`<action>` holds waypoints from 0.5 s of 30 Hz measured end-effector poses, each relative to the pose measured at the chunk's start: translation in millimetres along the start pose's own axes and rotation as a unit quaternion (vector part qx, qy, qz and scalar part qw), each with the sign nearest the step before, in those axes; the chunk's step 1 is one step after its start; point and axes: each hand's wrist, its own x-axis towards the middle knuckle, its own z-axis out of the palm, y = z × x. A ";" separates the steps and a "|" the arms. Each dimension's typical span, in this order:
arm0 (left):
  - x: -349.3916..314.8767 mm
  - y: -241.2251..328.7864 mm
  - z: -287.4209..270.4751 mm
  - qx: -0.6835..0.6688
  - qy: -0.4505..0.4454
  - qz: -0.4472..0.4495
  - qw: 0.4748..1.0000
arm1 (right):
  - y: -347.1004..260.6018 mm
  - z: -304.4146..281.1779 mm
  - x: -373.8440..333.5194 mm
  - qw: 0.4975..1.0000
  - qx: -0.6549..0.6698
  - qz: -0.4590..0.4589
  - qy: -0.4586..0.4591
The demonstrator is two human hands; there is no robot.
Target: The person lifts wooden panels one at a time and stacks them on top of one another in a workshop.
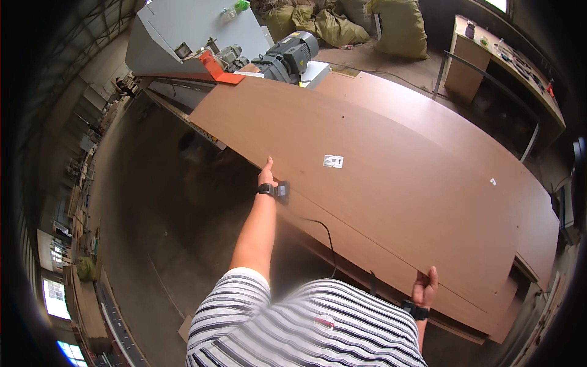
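A large brown wood panel (379, 171) lies in front of me, with a small white label (333, 161) stuck on its top face. At its near left edge my left hand (267, 175) grips the panel, the thumb lying up by the edge and the fingers hidden beneath. Farther right along the near edge, my right hand (425, 287) holds it too, thumb on top and fingers mostly out of sight. Both wrists carry dark bands, and a small black device (282, 192) sits by the left wrist. More panel edges show under the top one.
Beyond the panel's far left end stand a grey machine (195, 37), an orange metal bracket (221, 70) and a dark electric motor (293, 56). Stuffed sacks (400, 30) rest at the back. A workbench (501, 55) with small items and a metal rail (483, 76) are at the right.
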 end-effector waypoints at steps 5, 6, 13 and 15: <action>-26.8 12.6 -2.6 0.015 -0.043 -0.006 0.999 | -74.4 -38.9 -29.4 0.998 -0.025 -0.049 0.030; -37.0 16.1 -2.4 0.026 -0.054 0.003 0.998 | -90.0 -51.5 -36.1 0.997 -0.020 -0.063 0.043; -103.4 -13.8 -7.3 -0.022 -0.179 -0.071 0.981 | -160.2 -139.3 -85.7 0.980 0.014 -0.111 0.162; -111.0 -27.9 -19.5 0.009 -0.042 -0.038 0.998 | -158.7 -156.5 -94.1 0.976 0.034 -0.079 0.198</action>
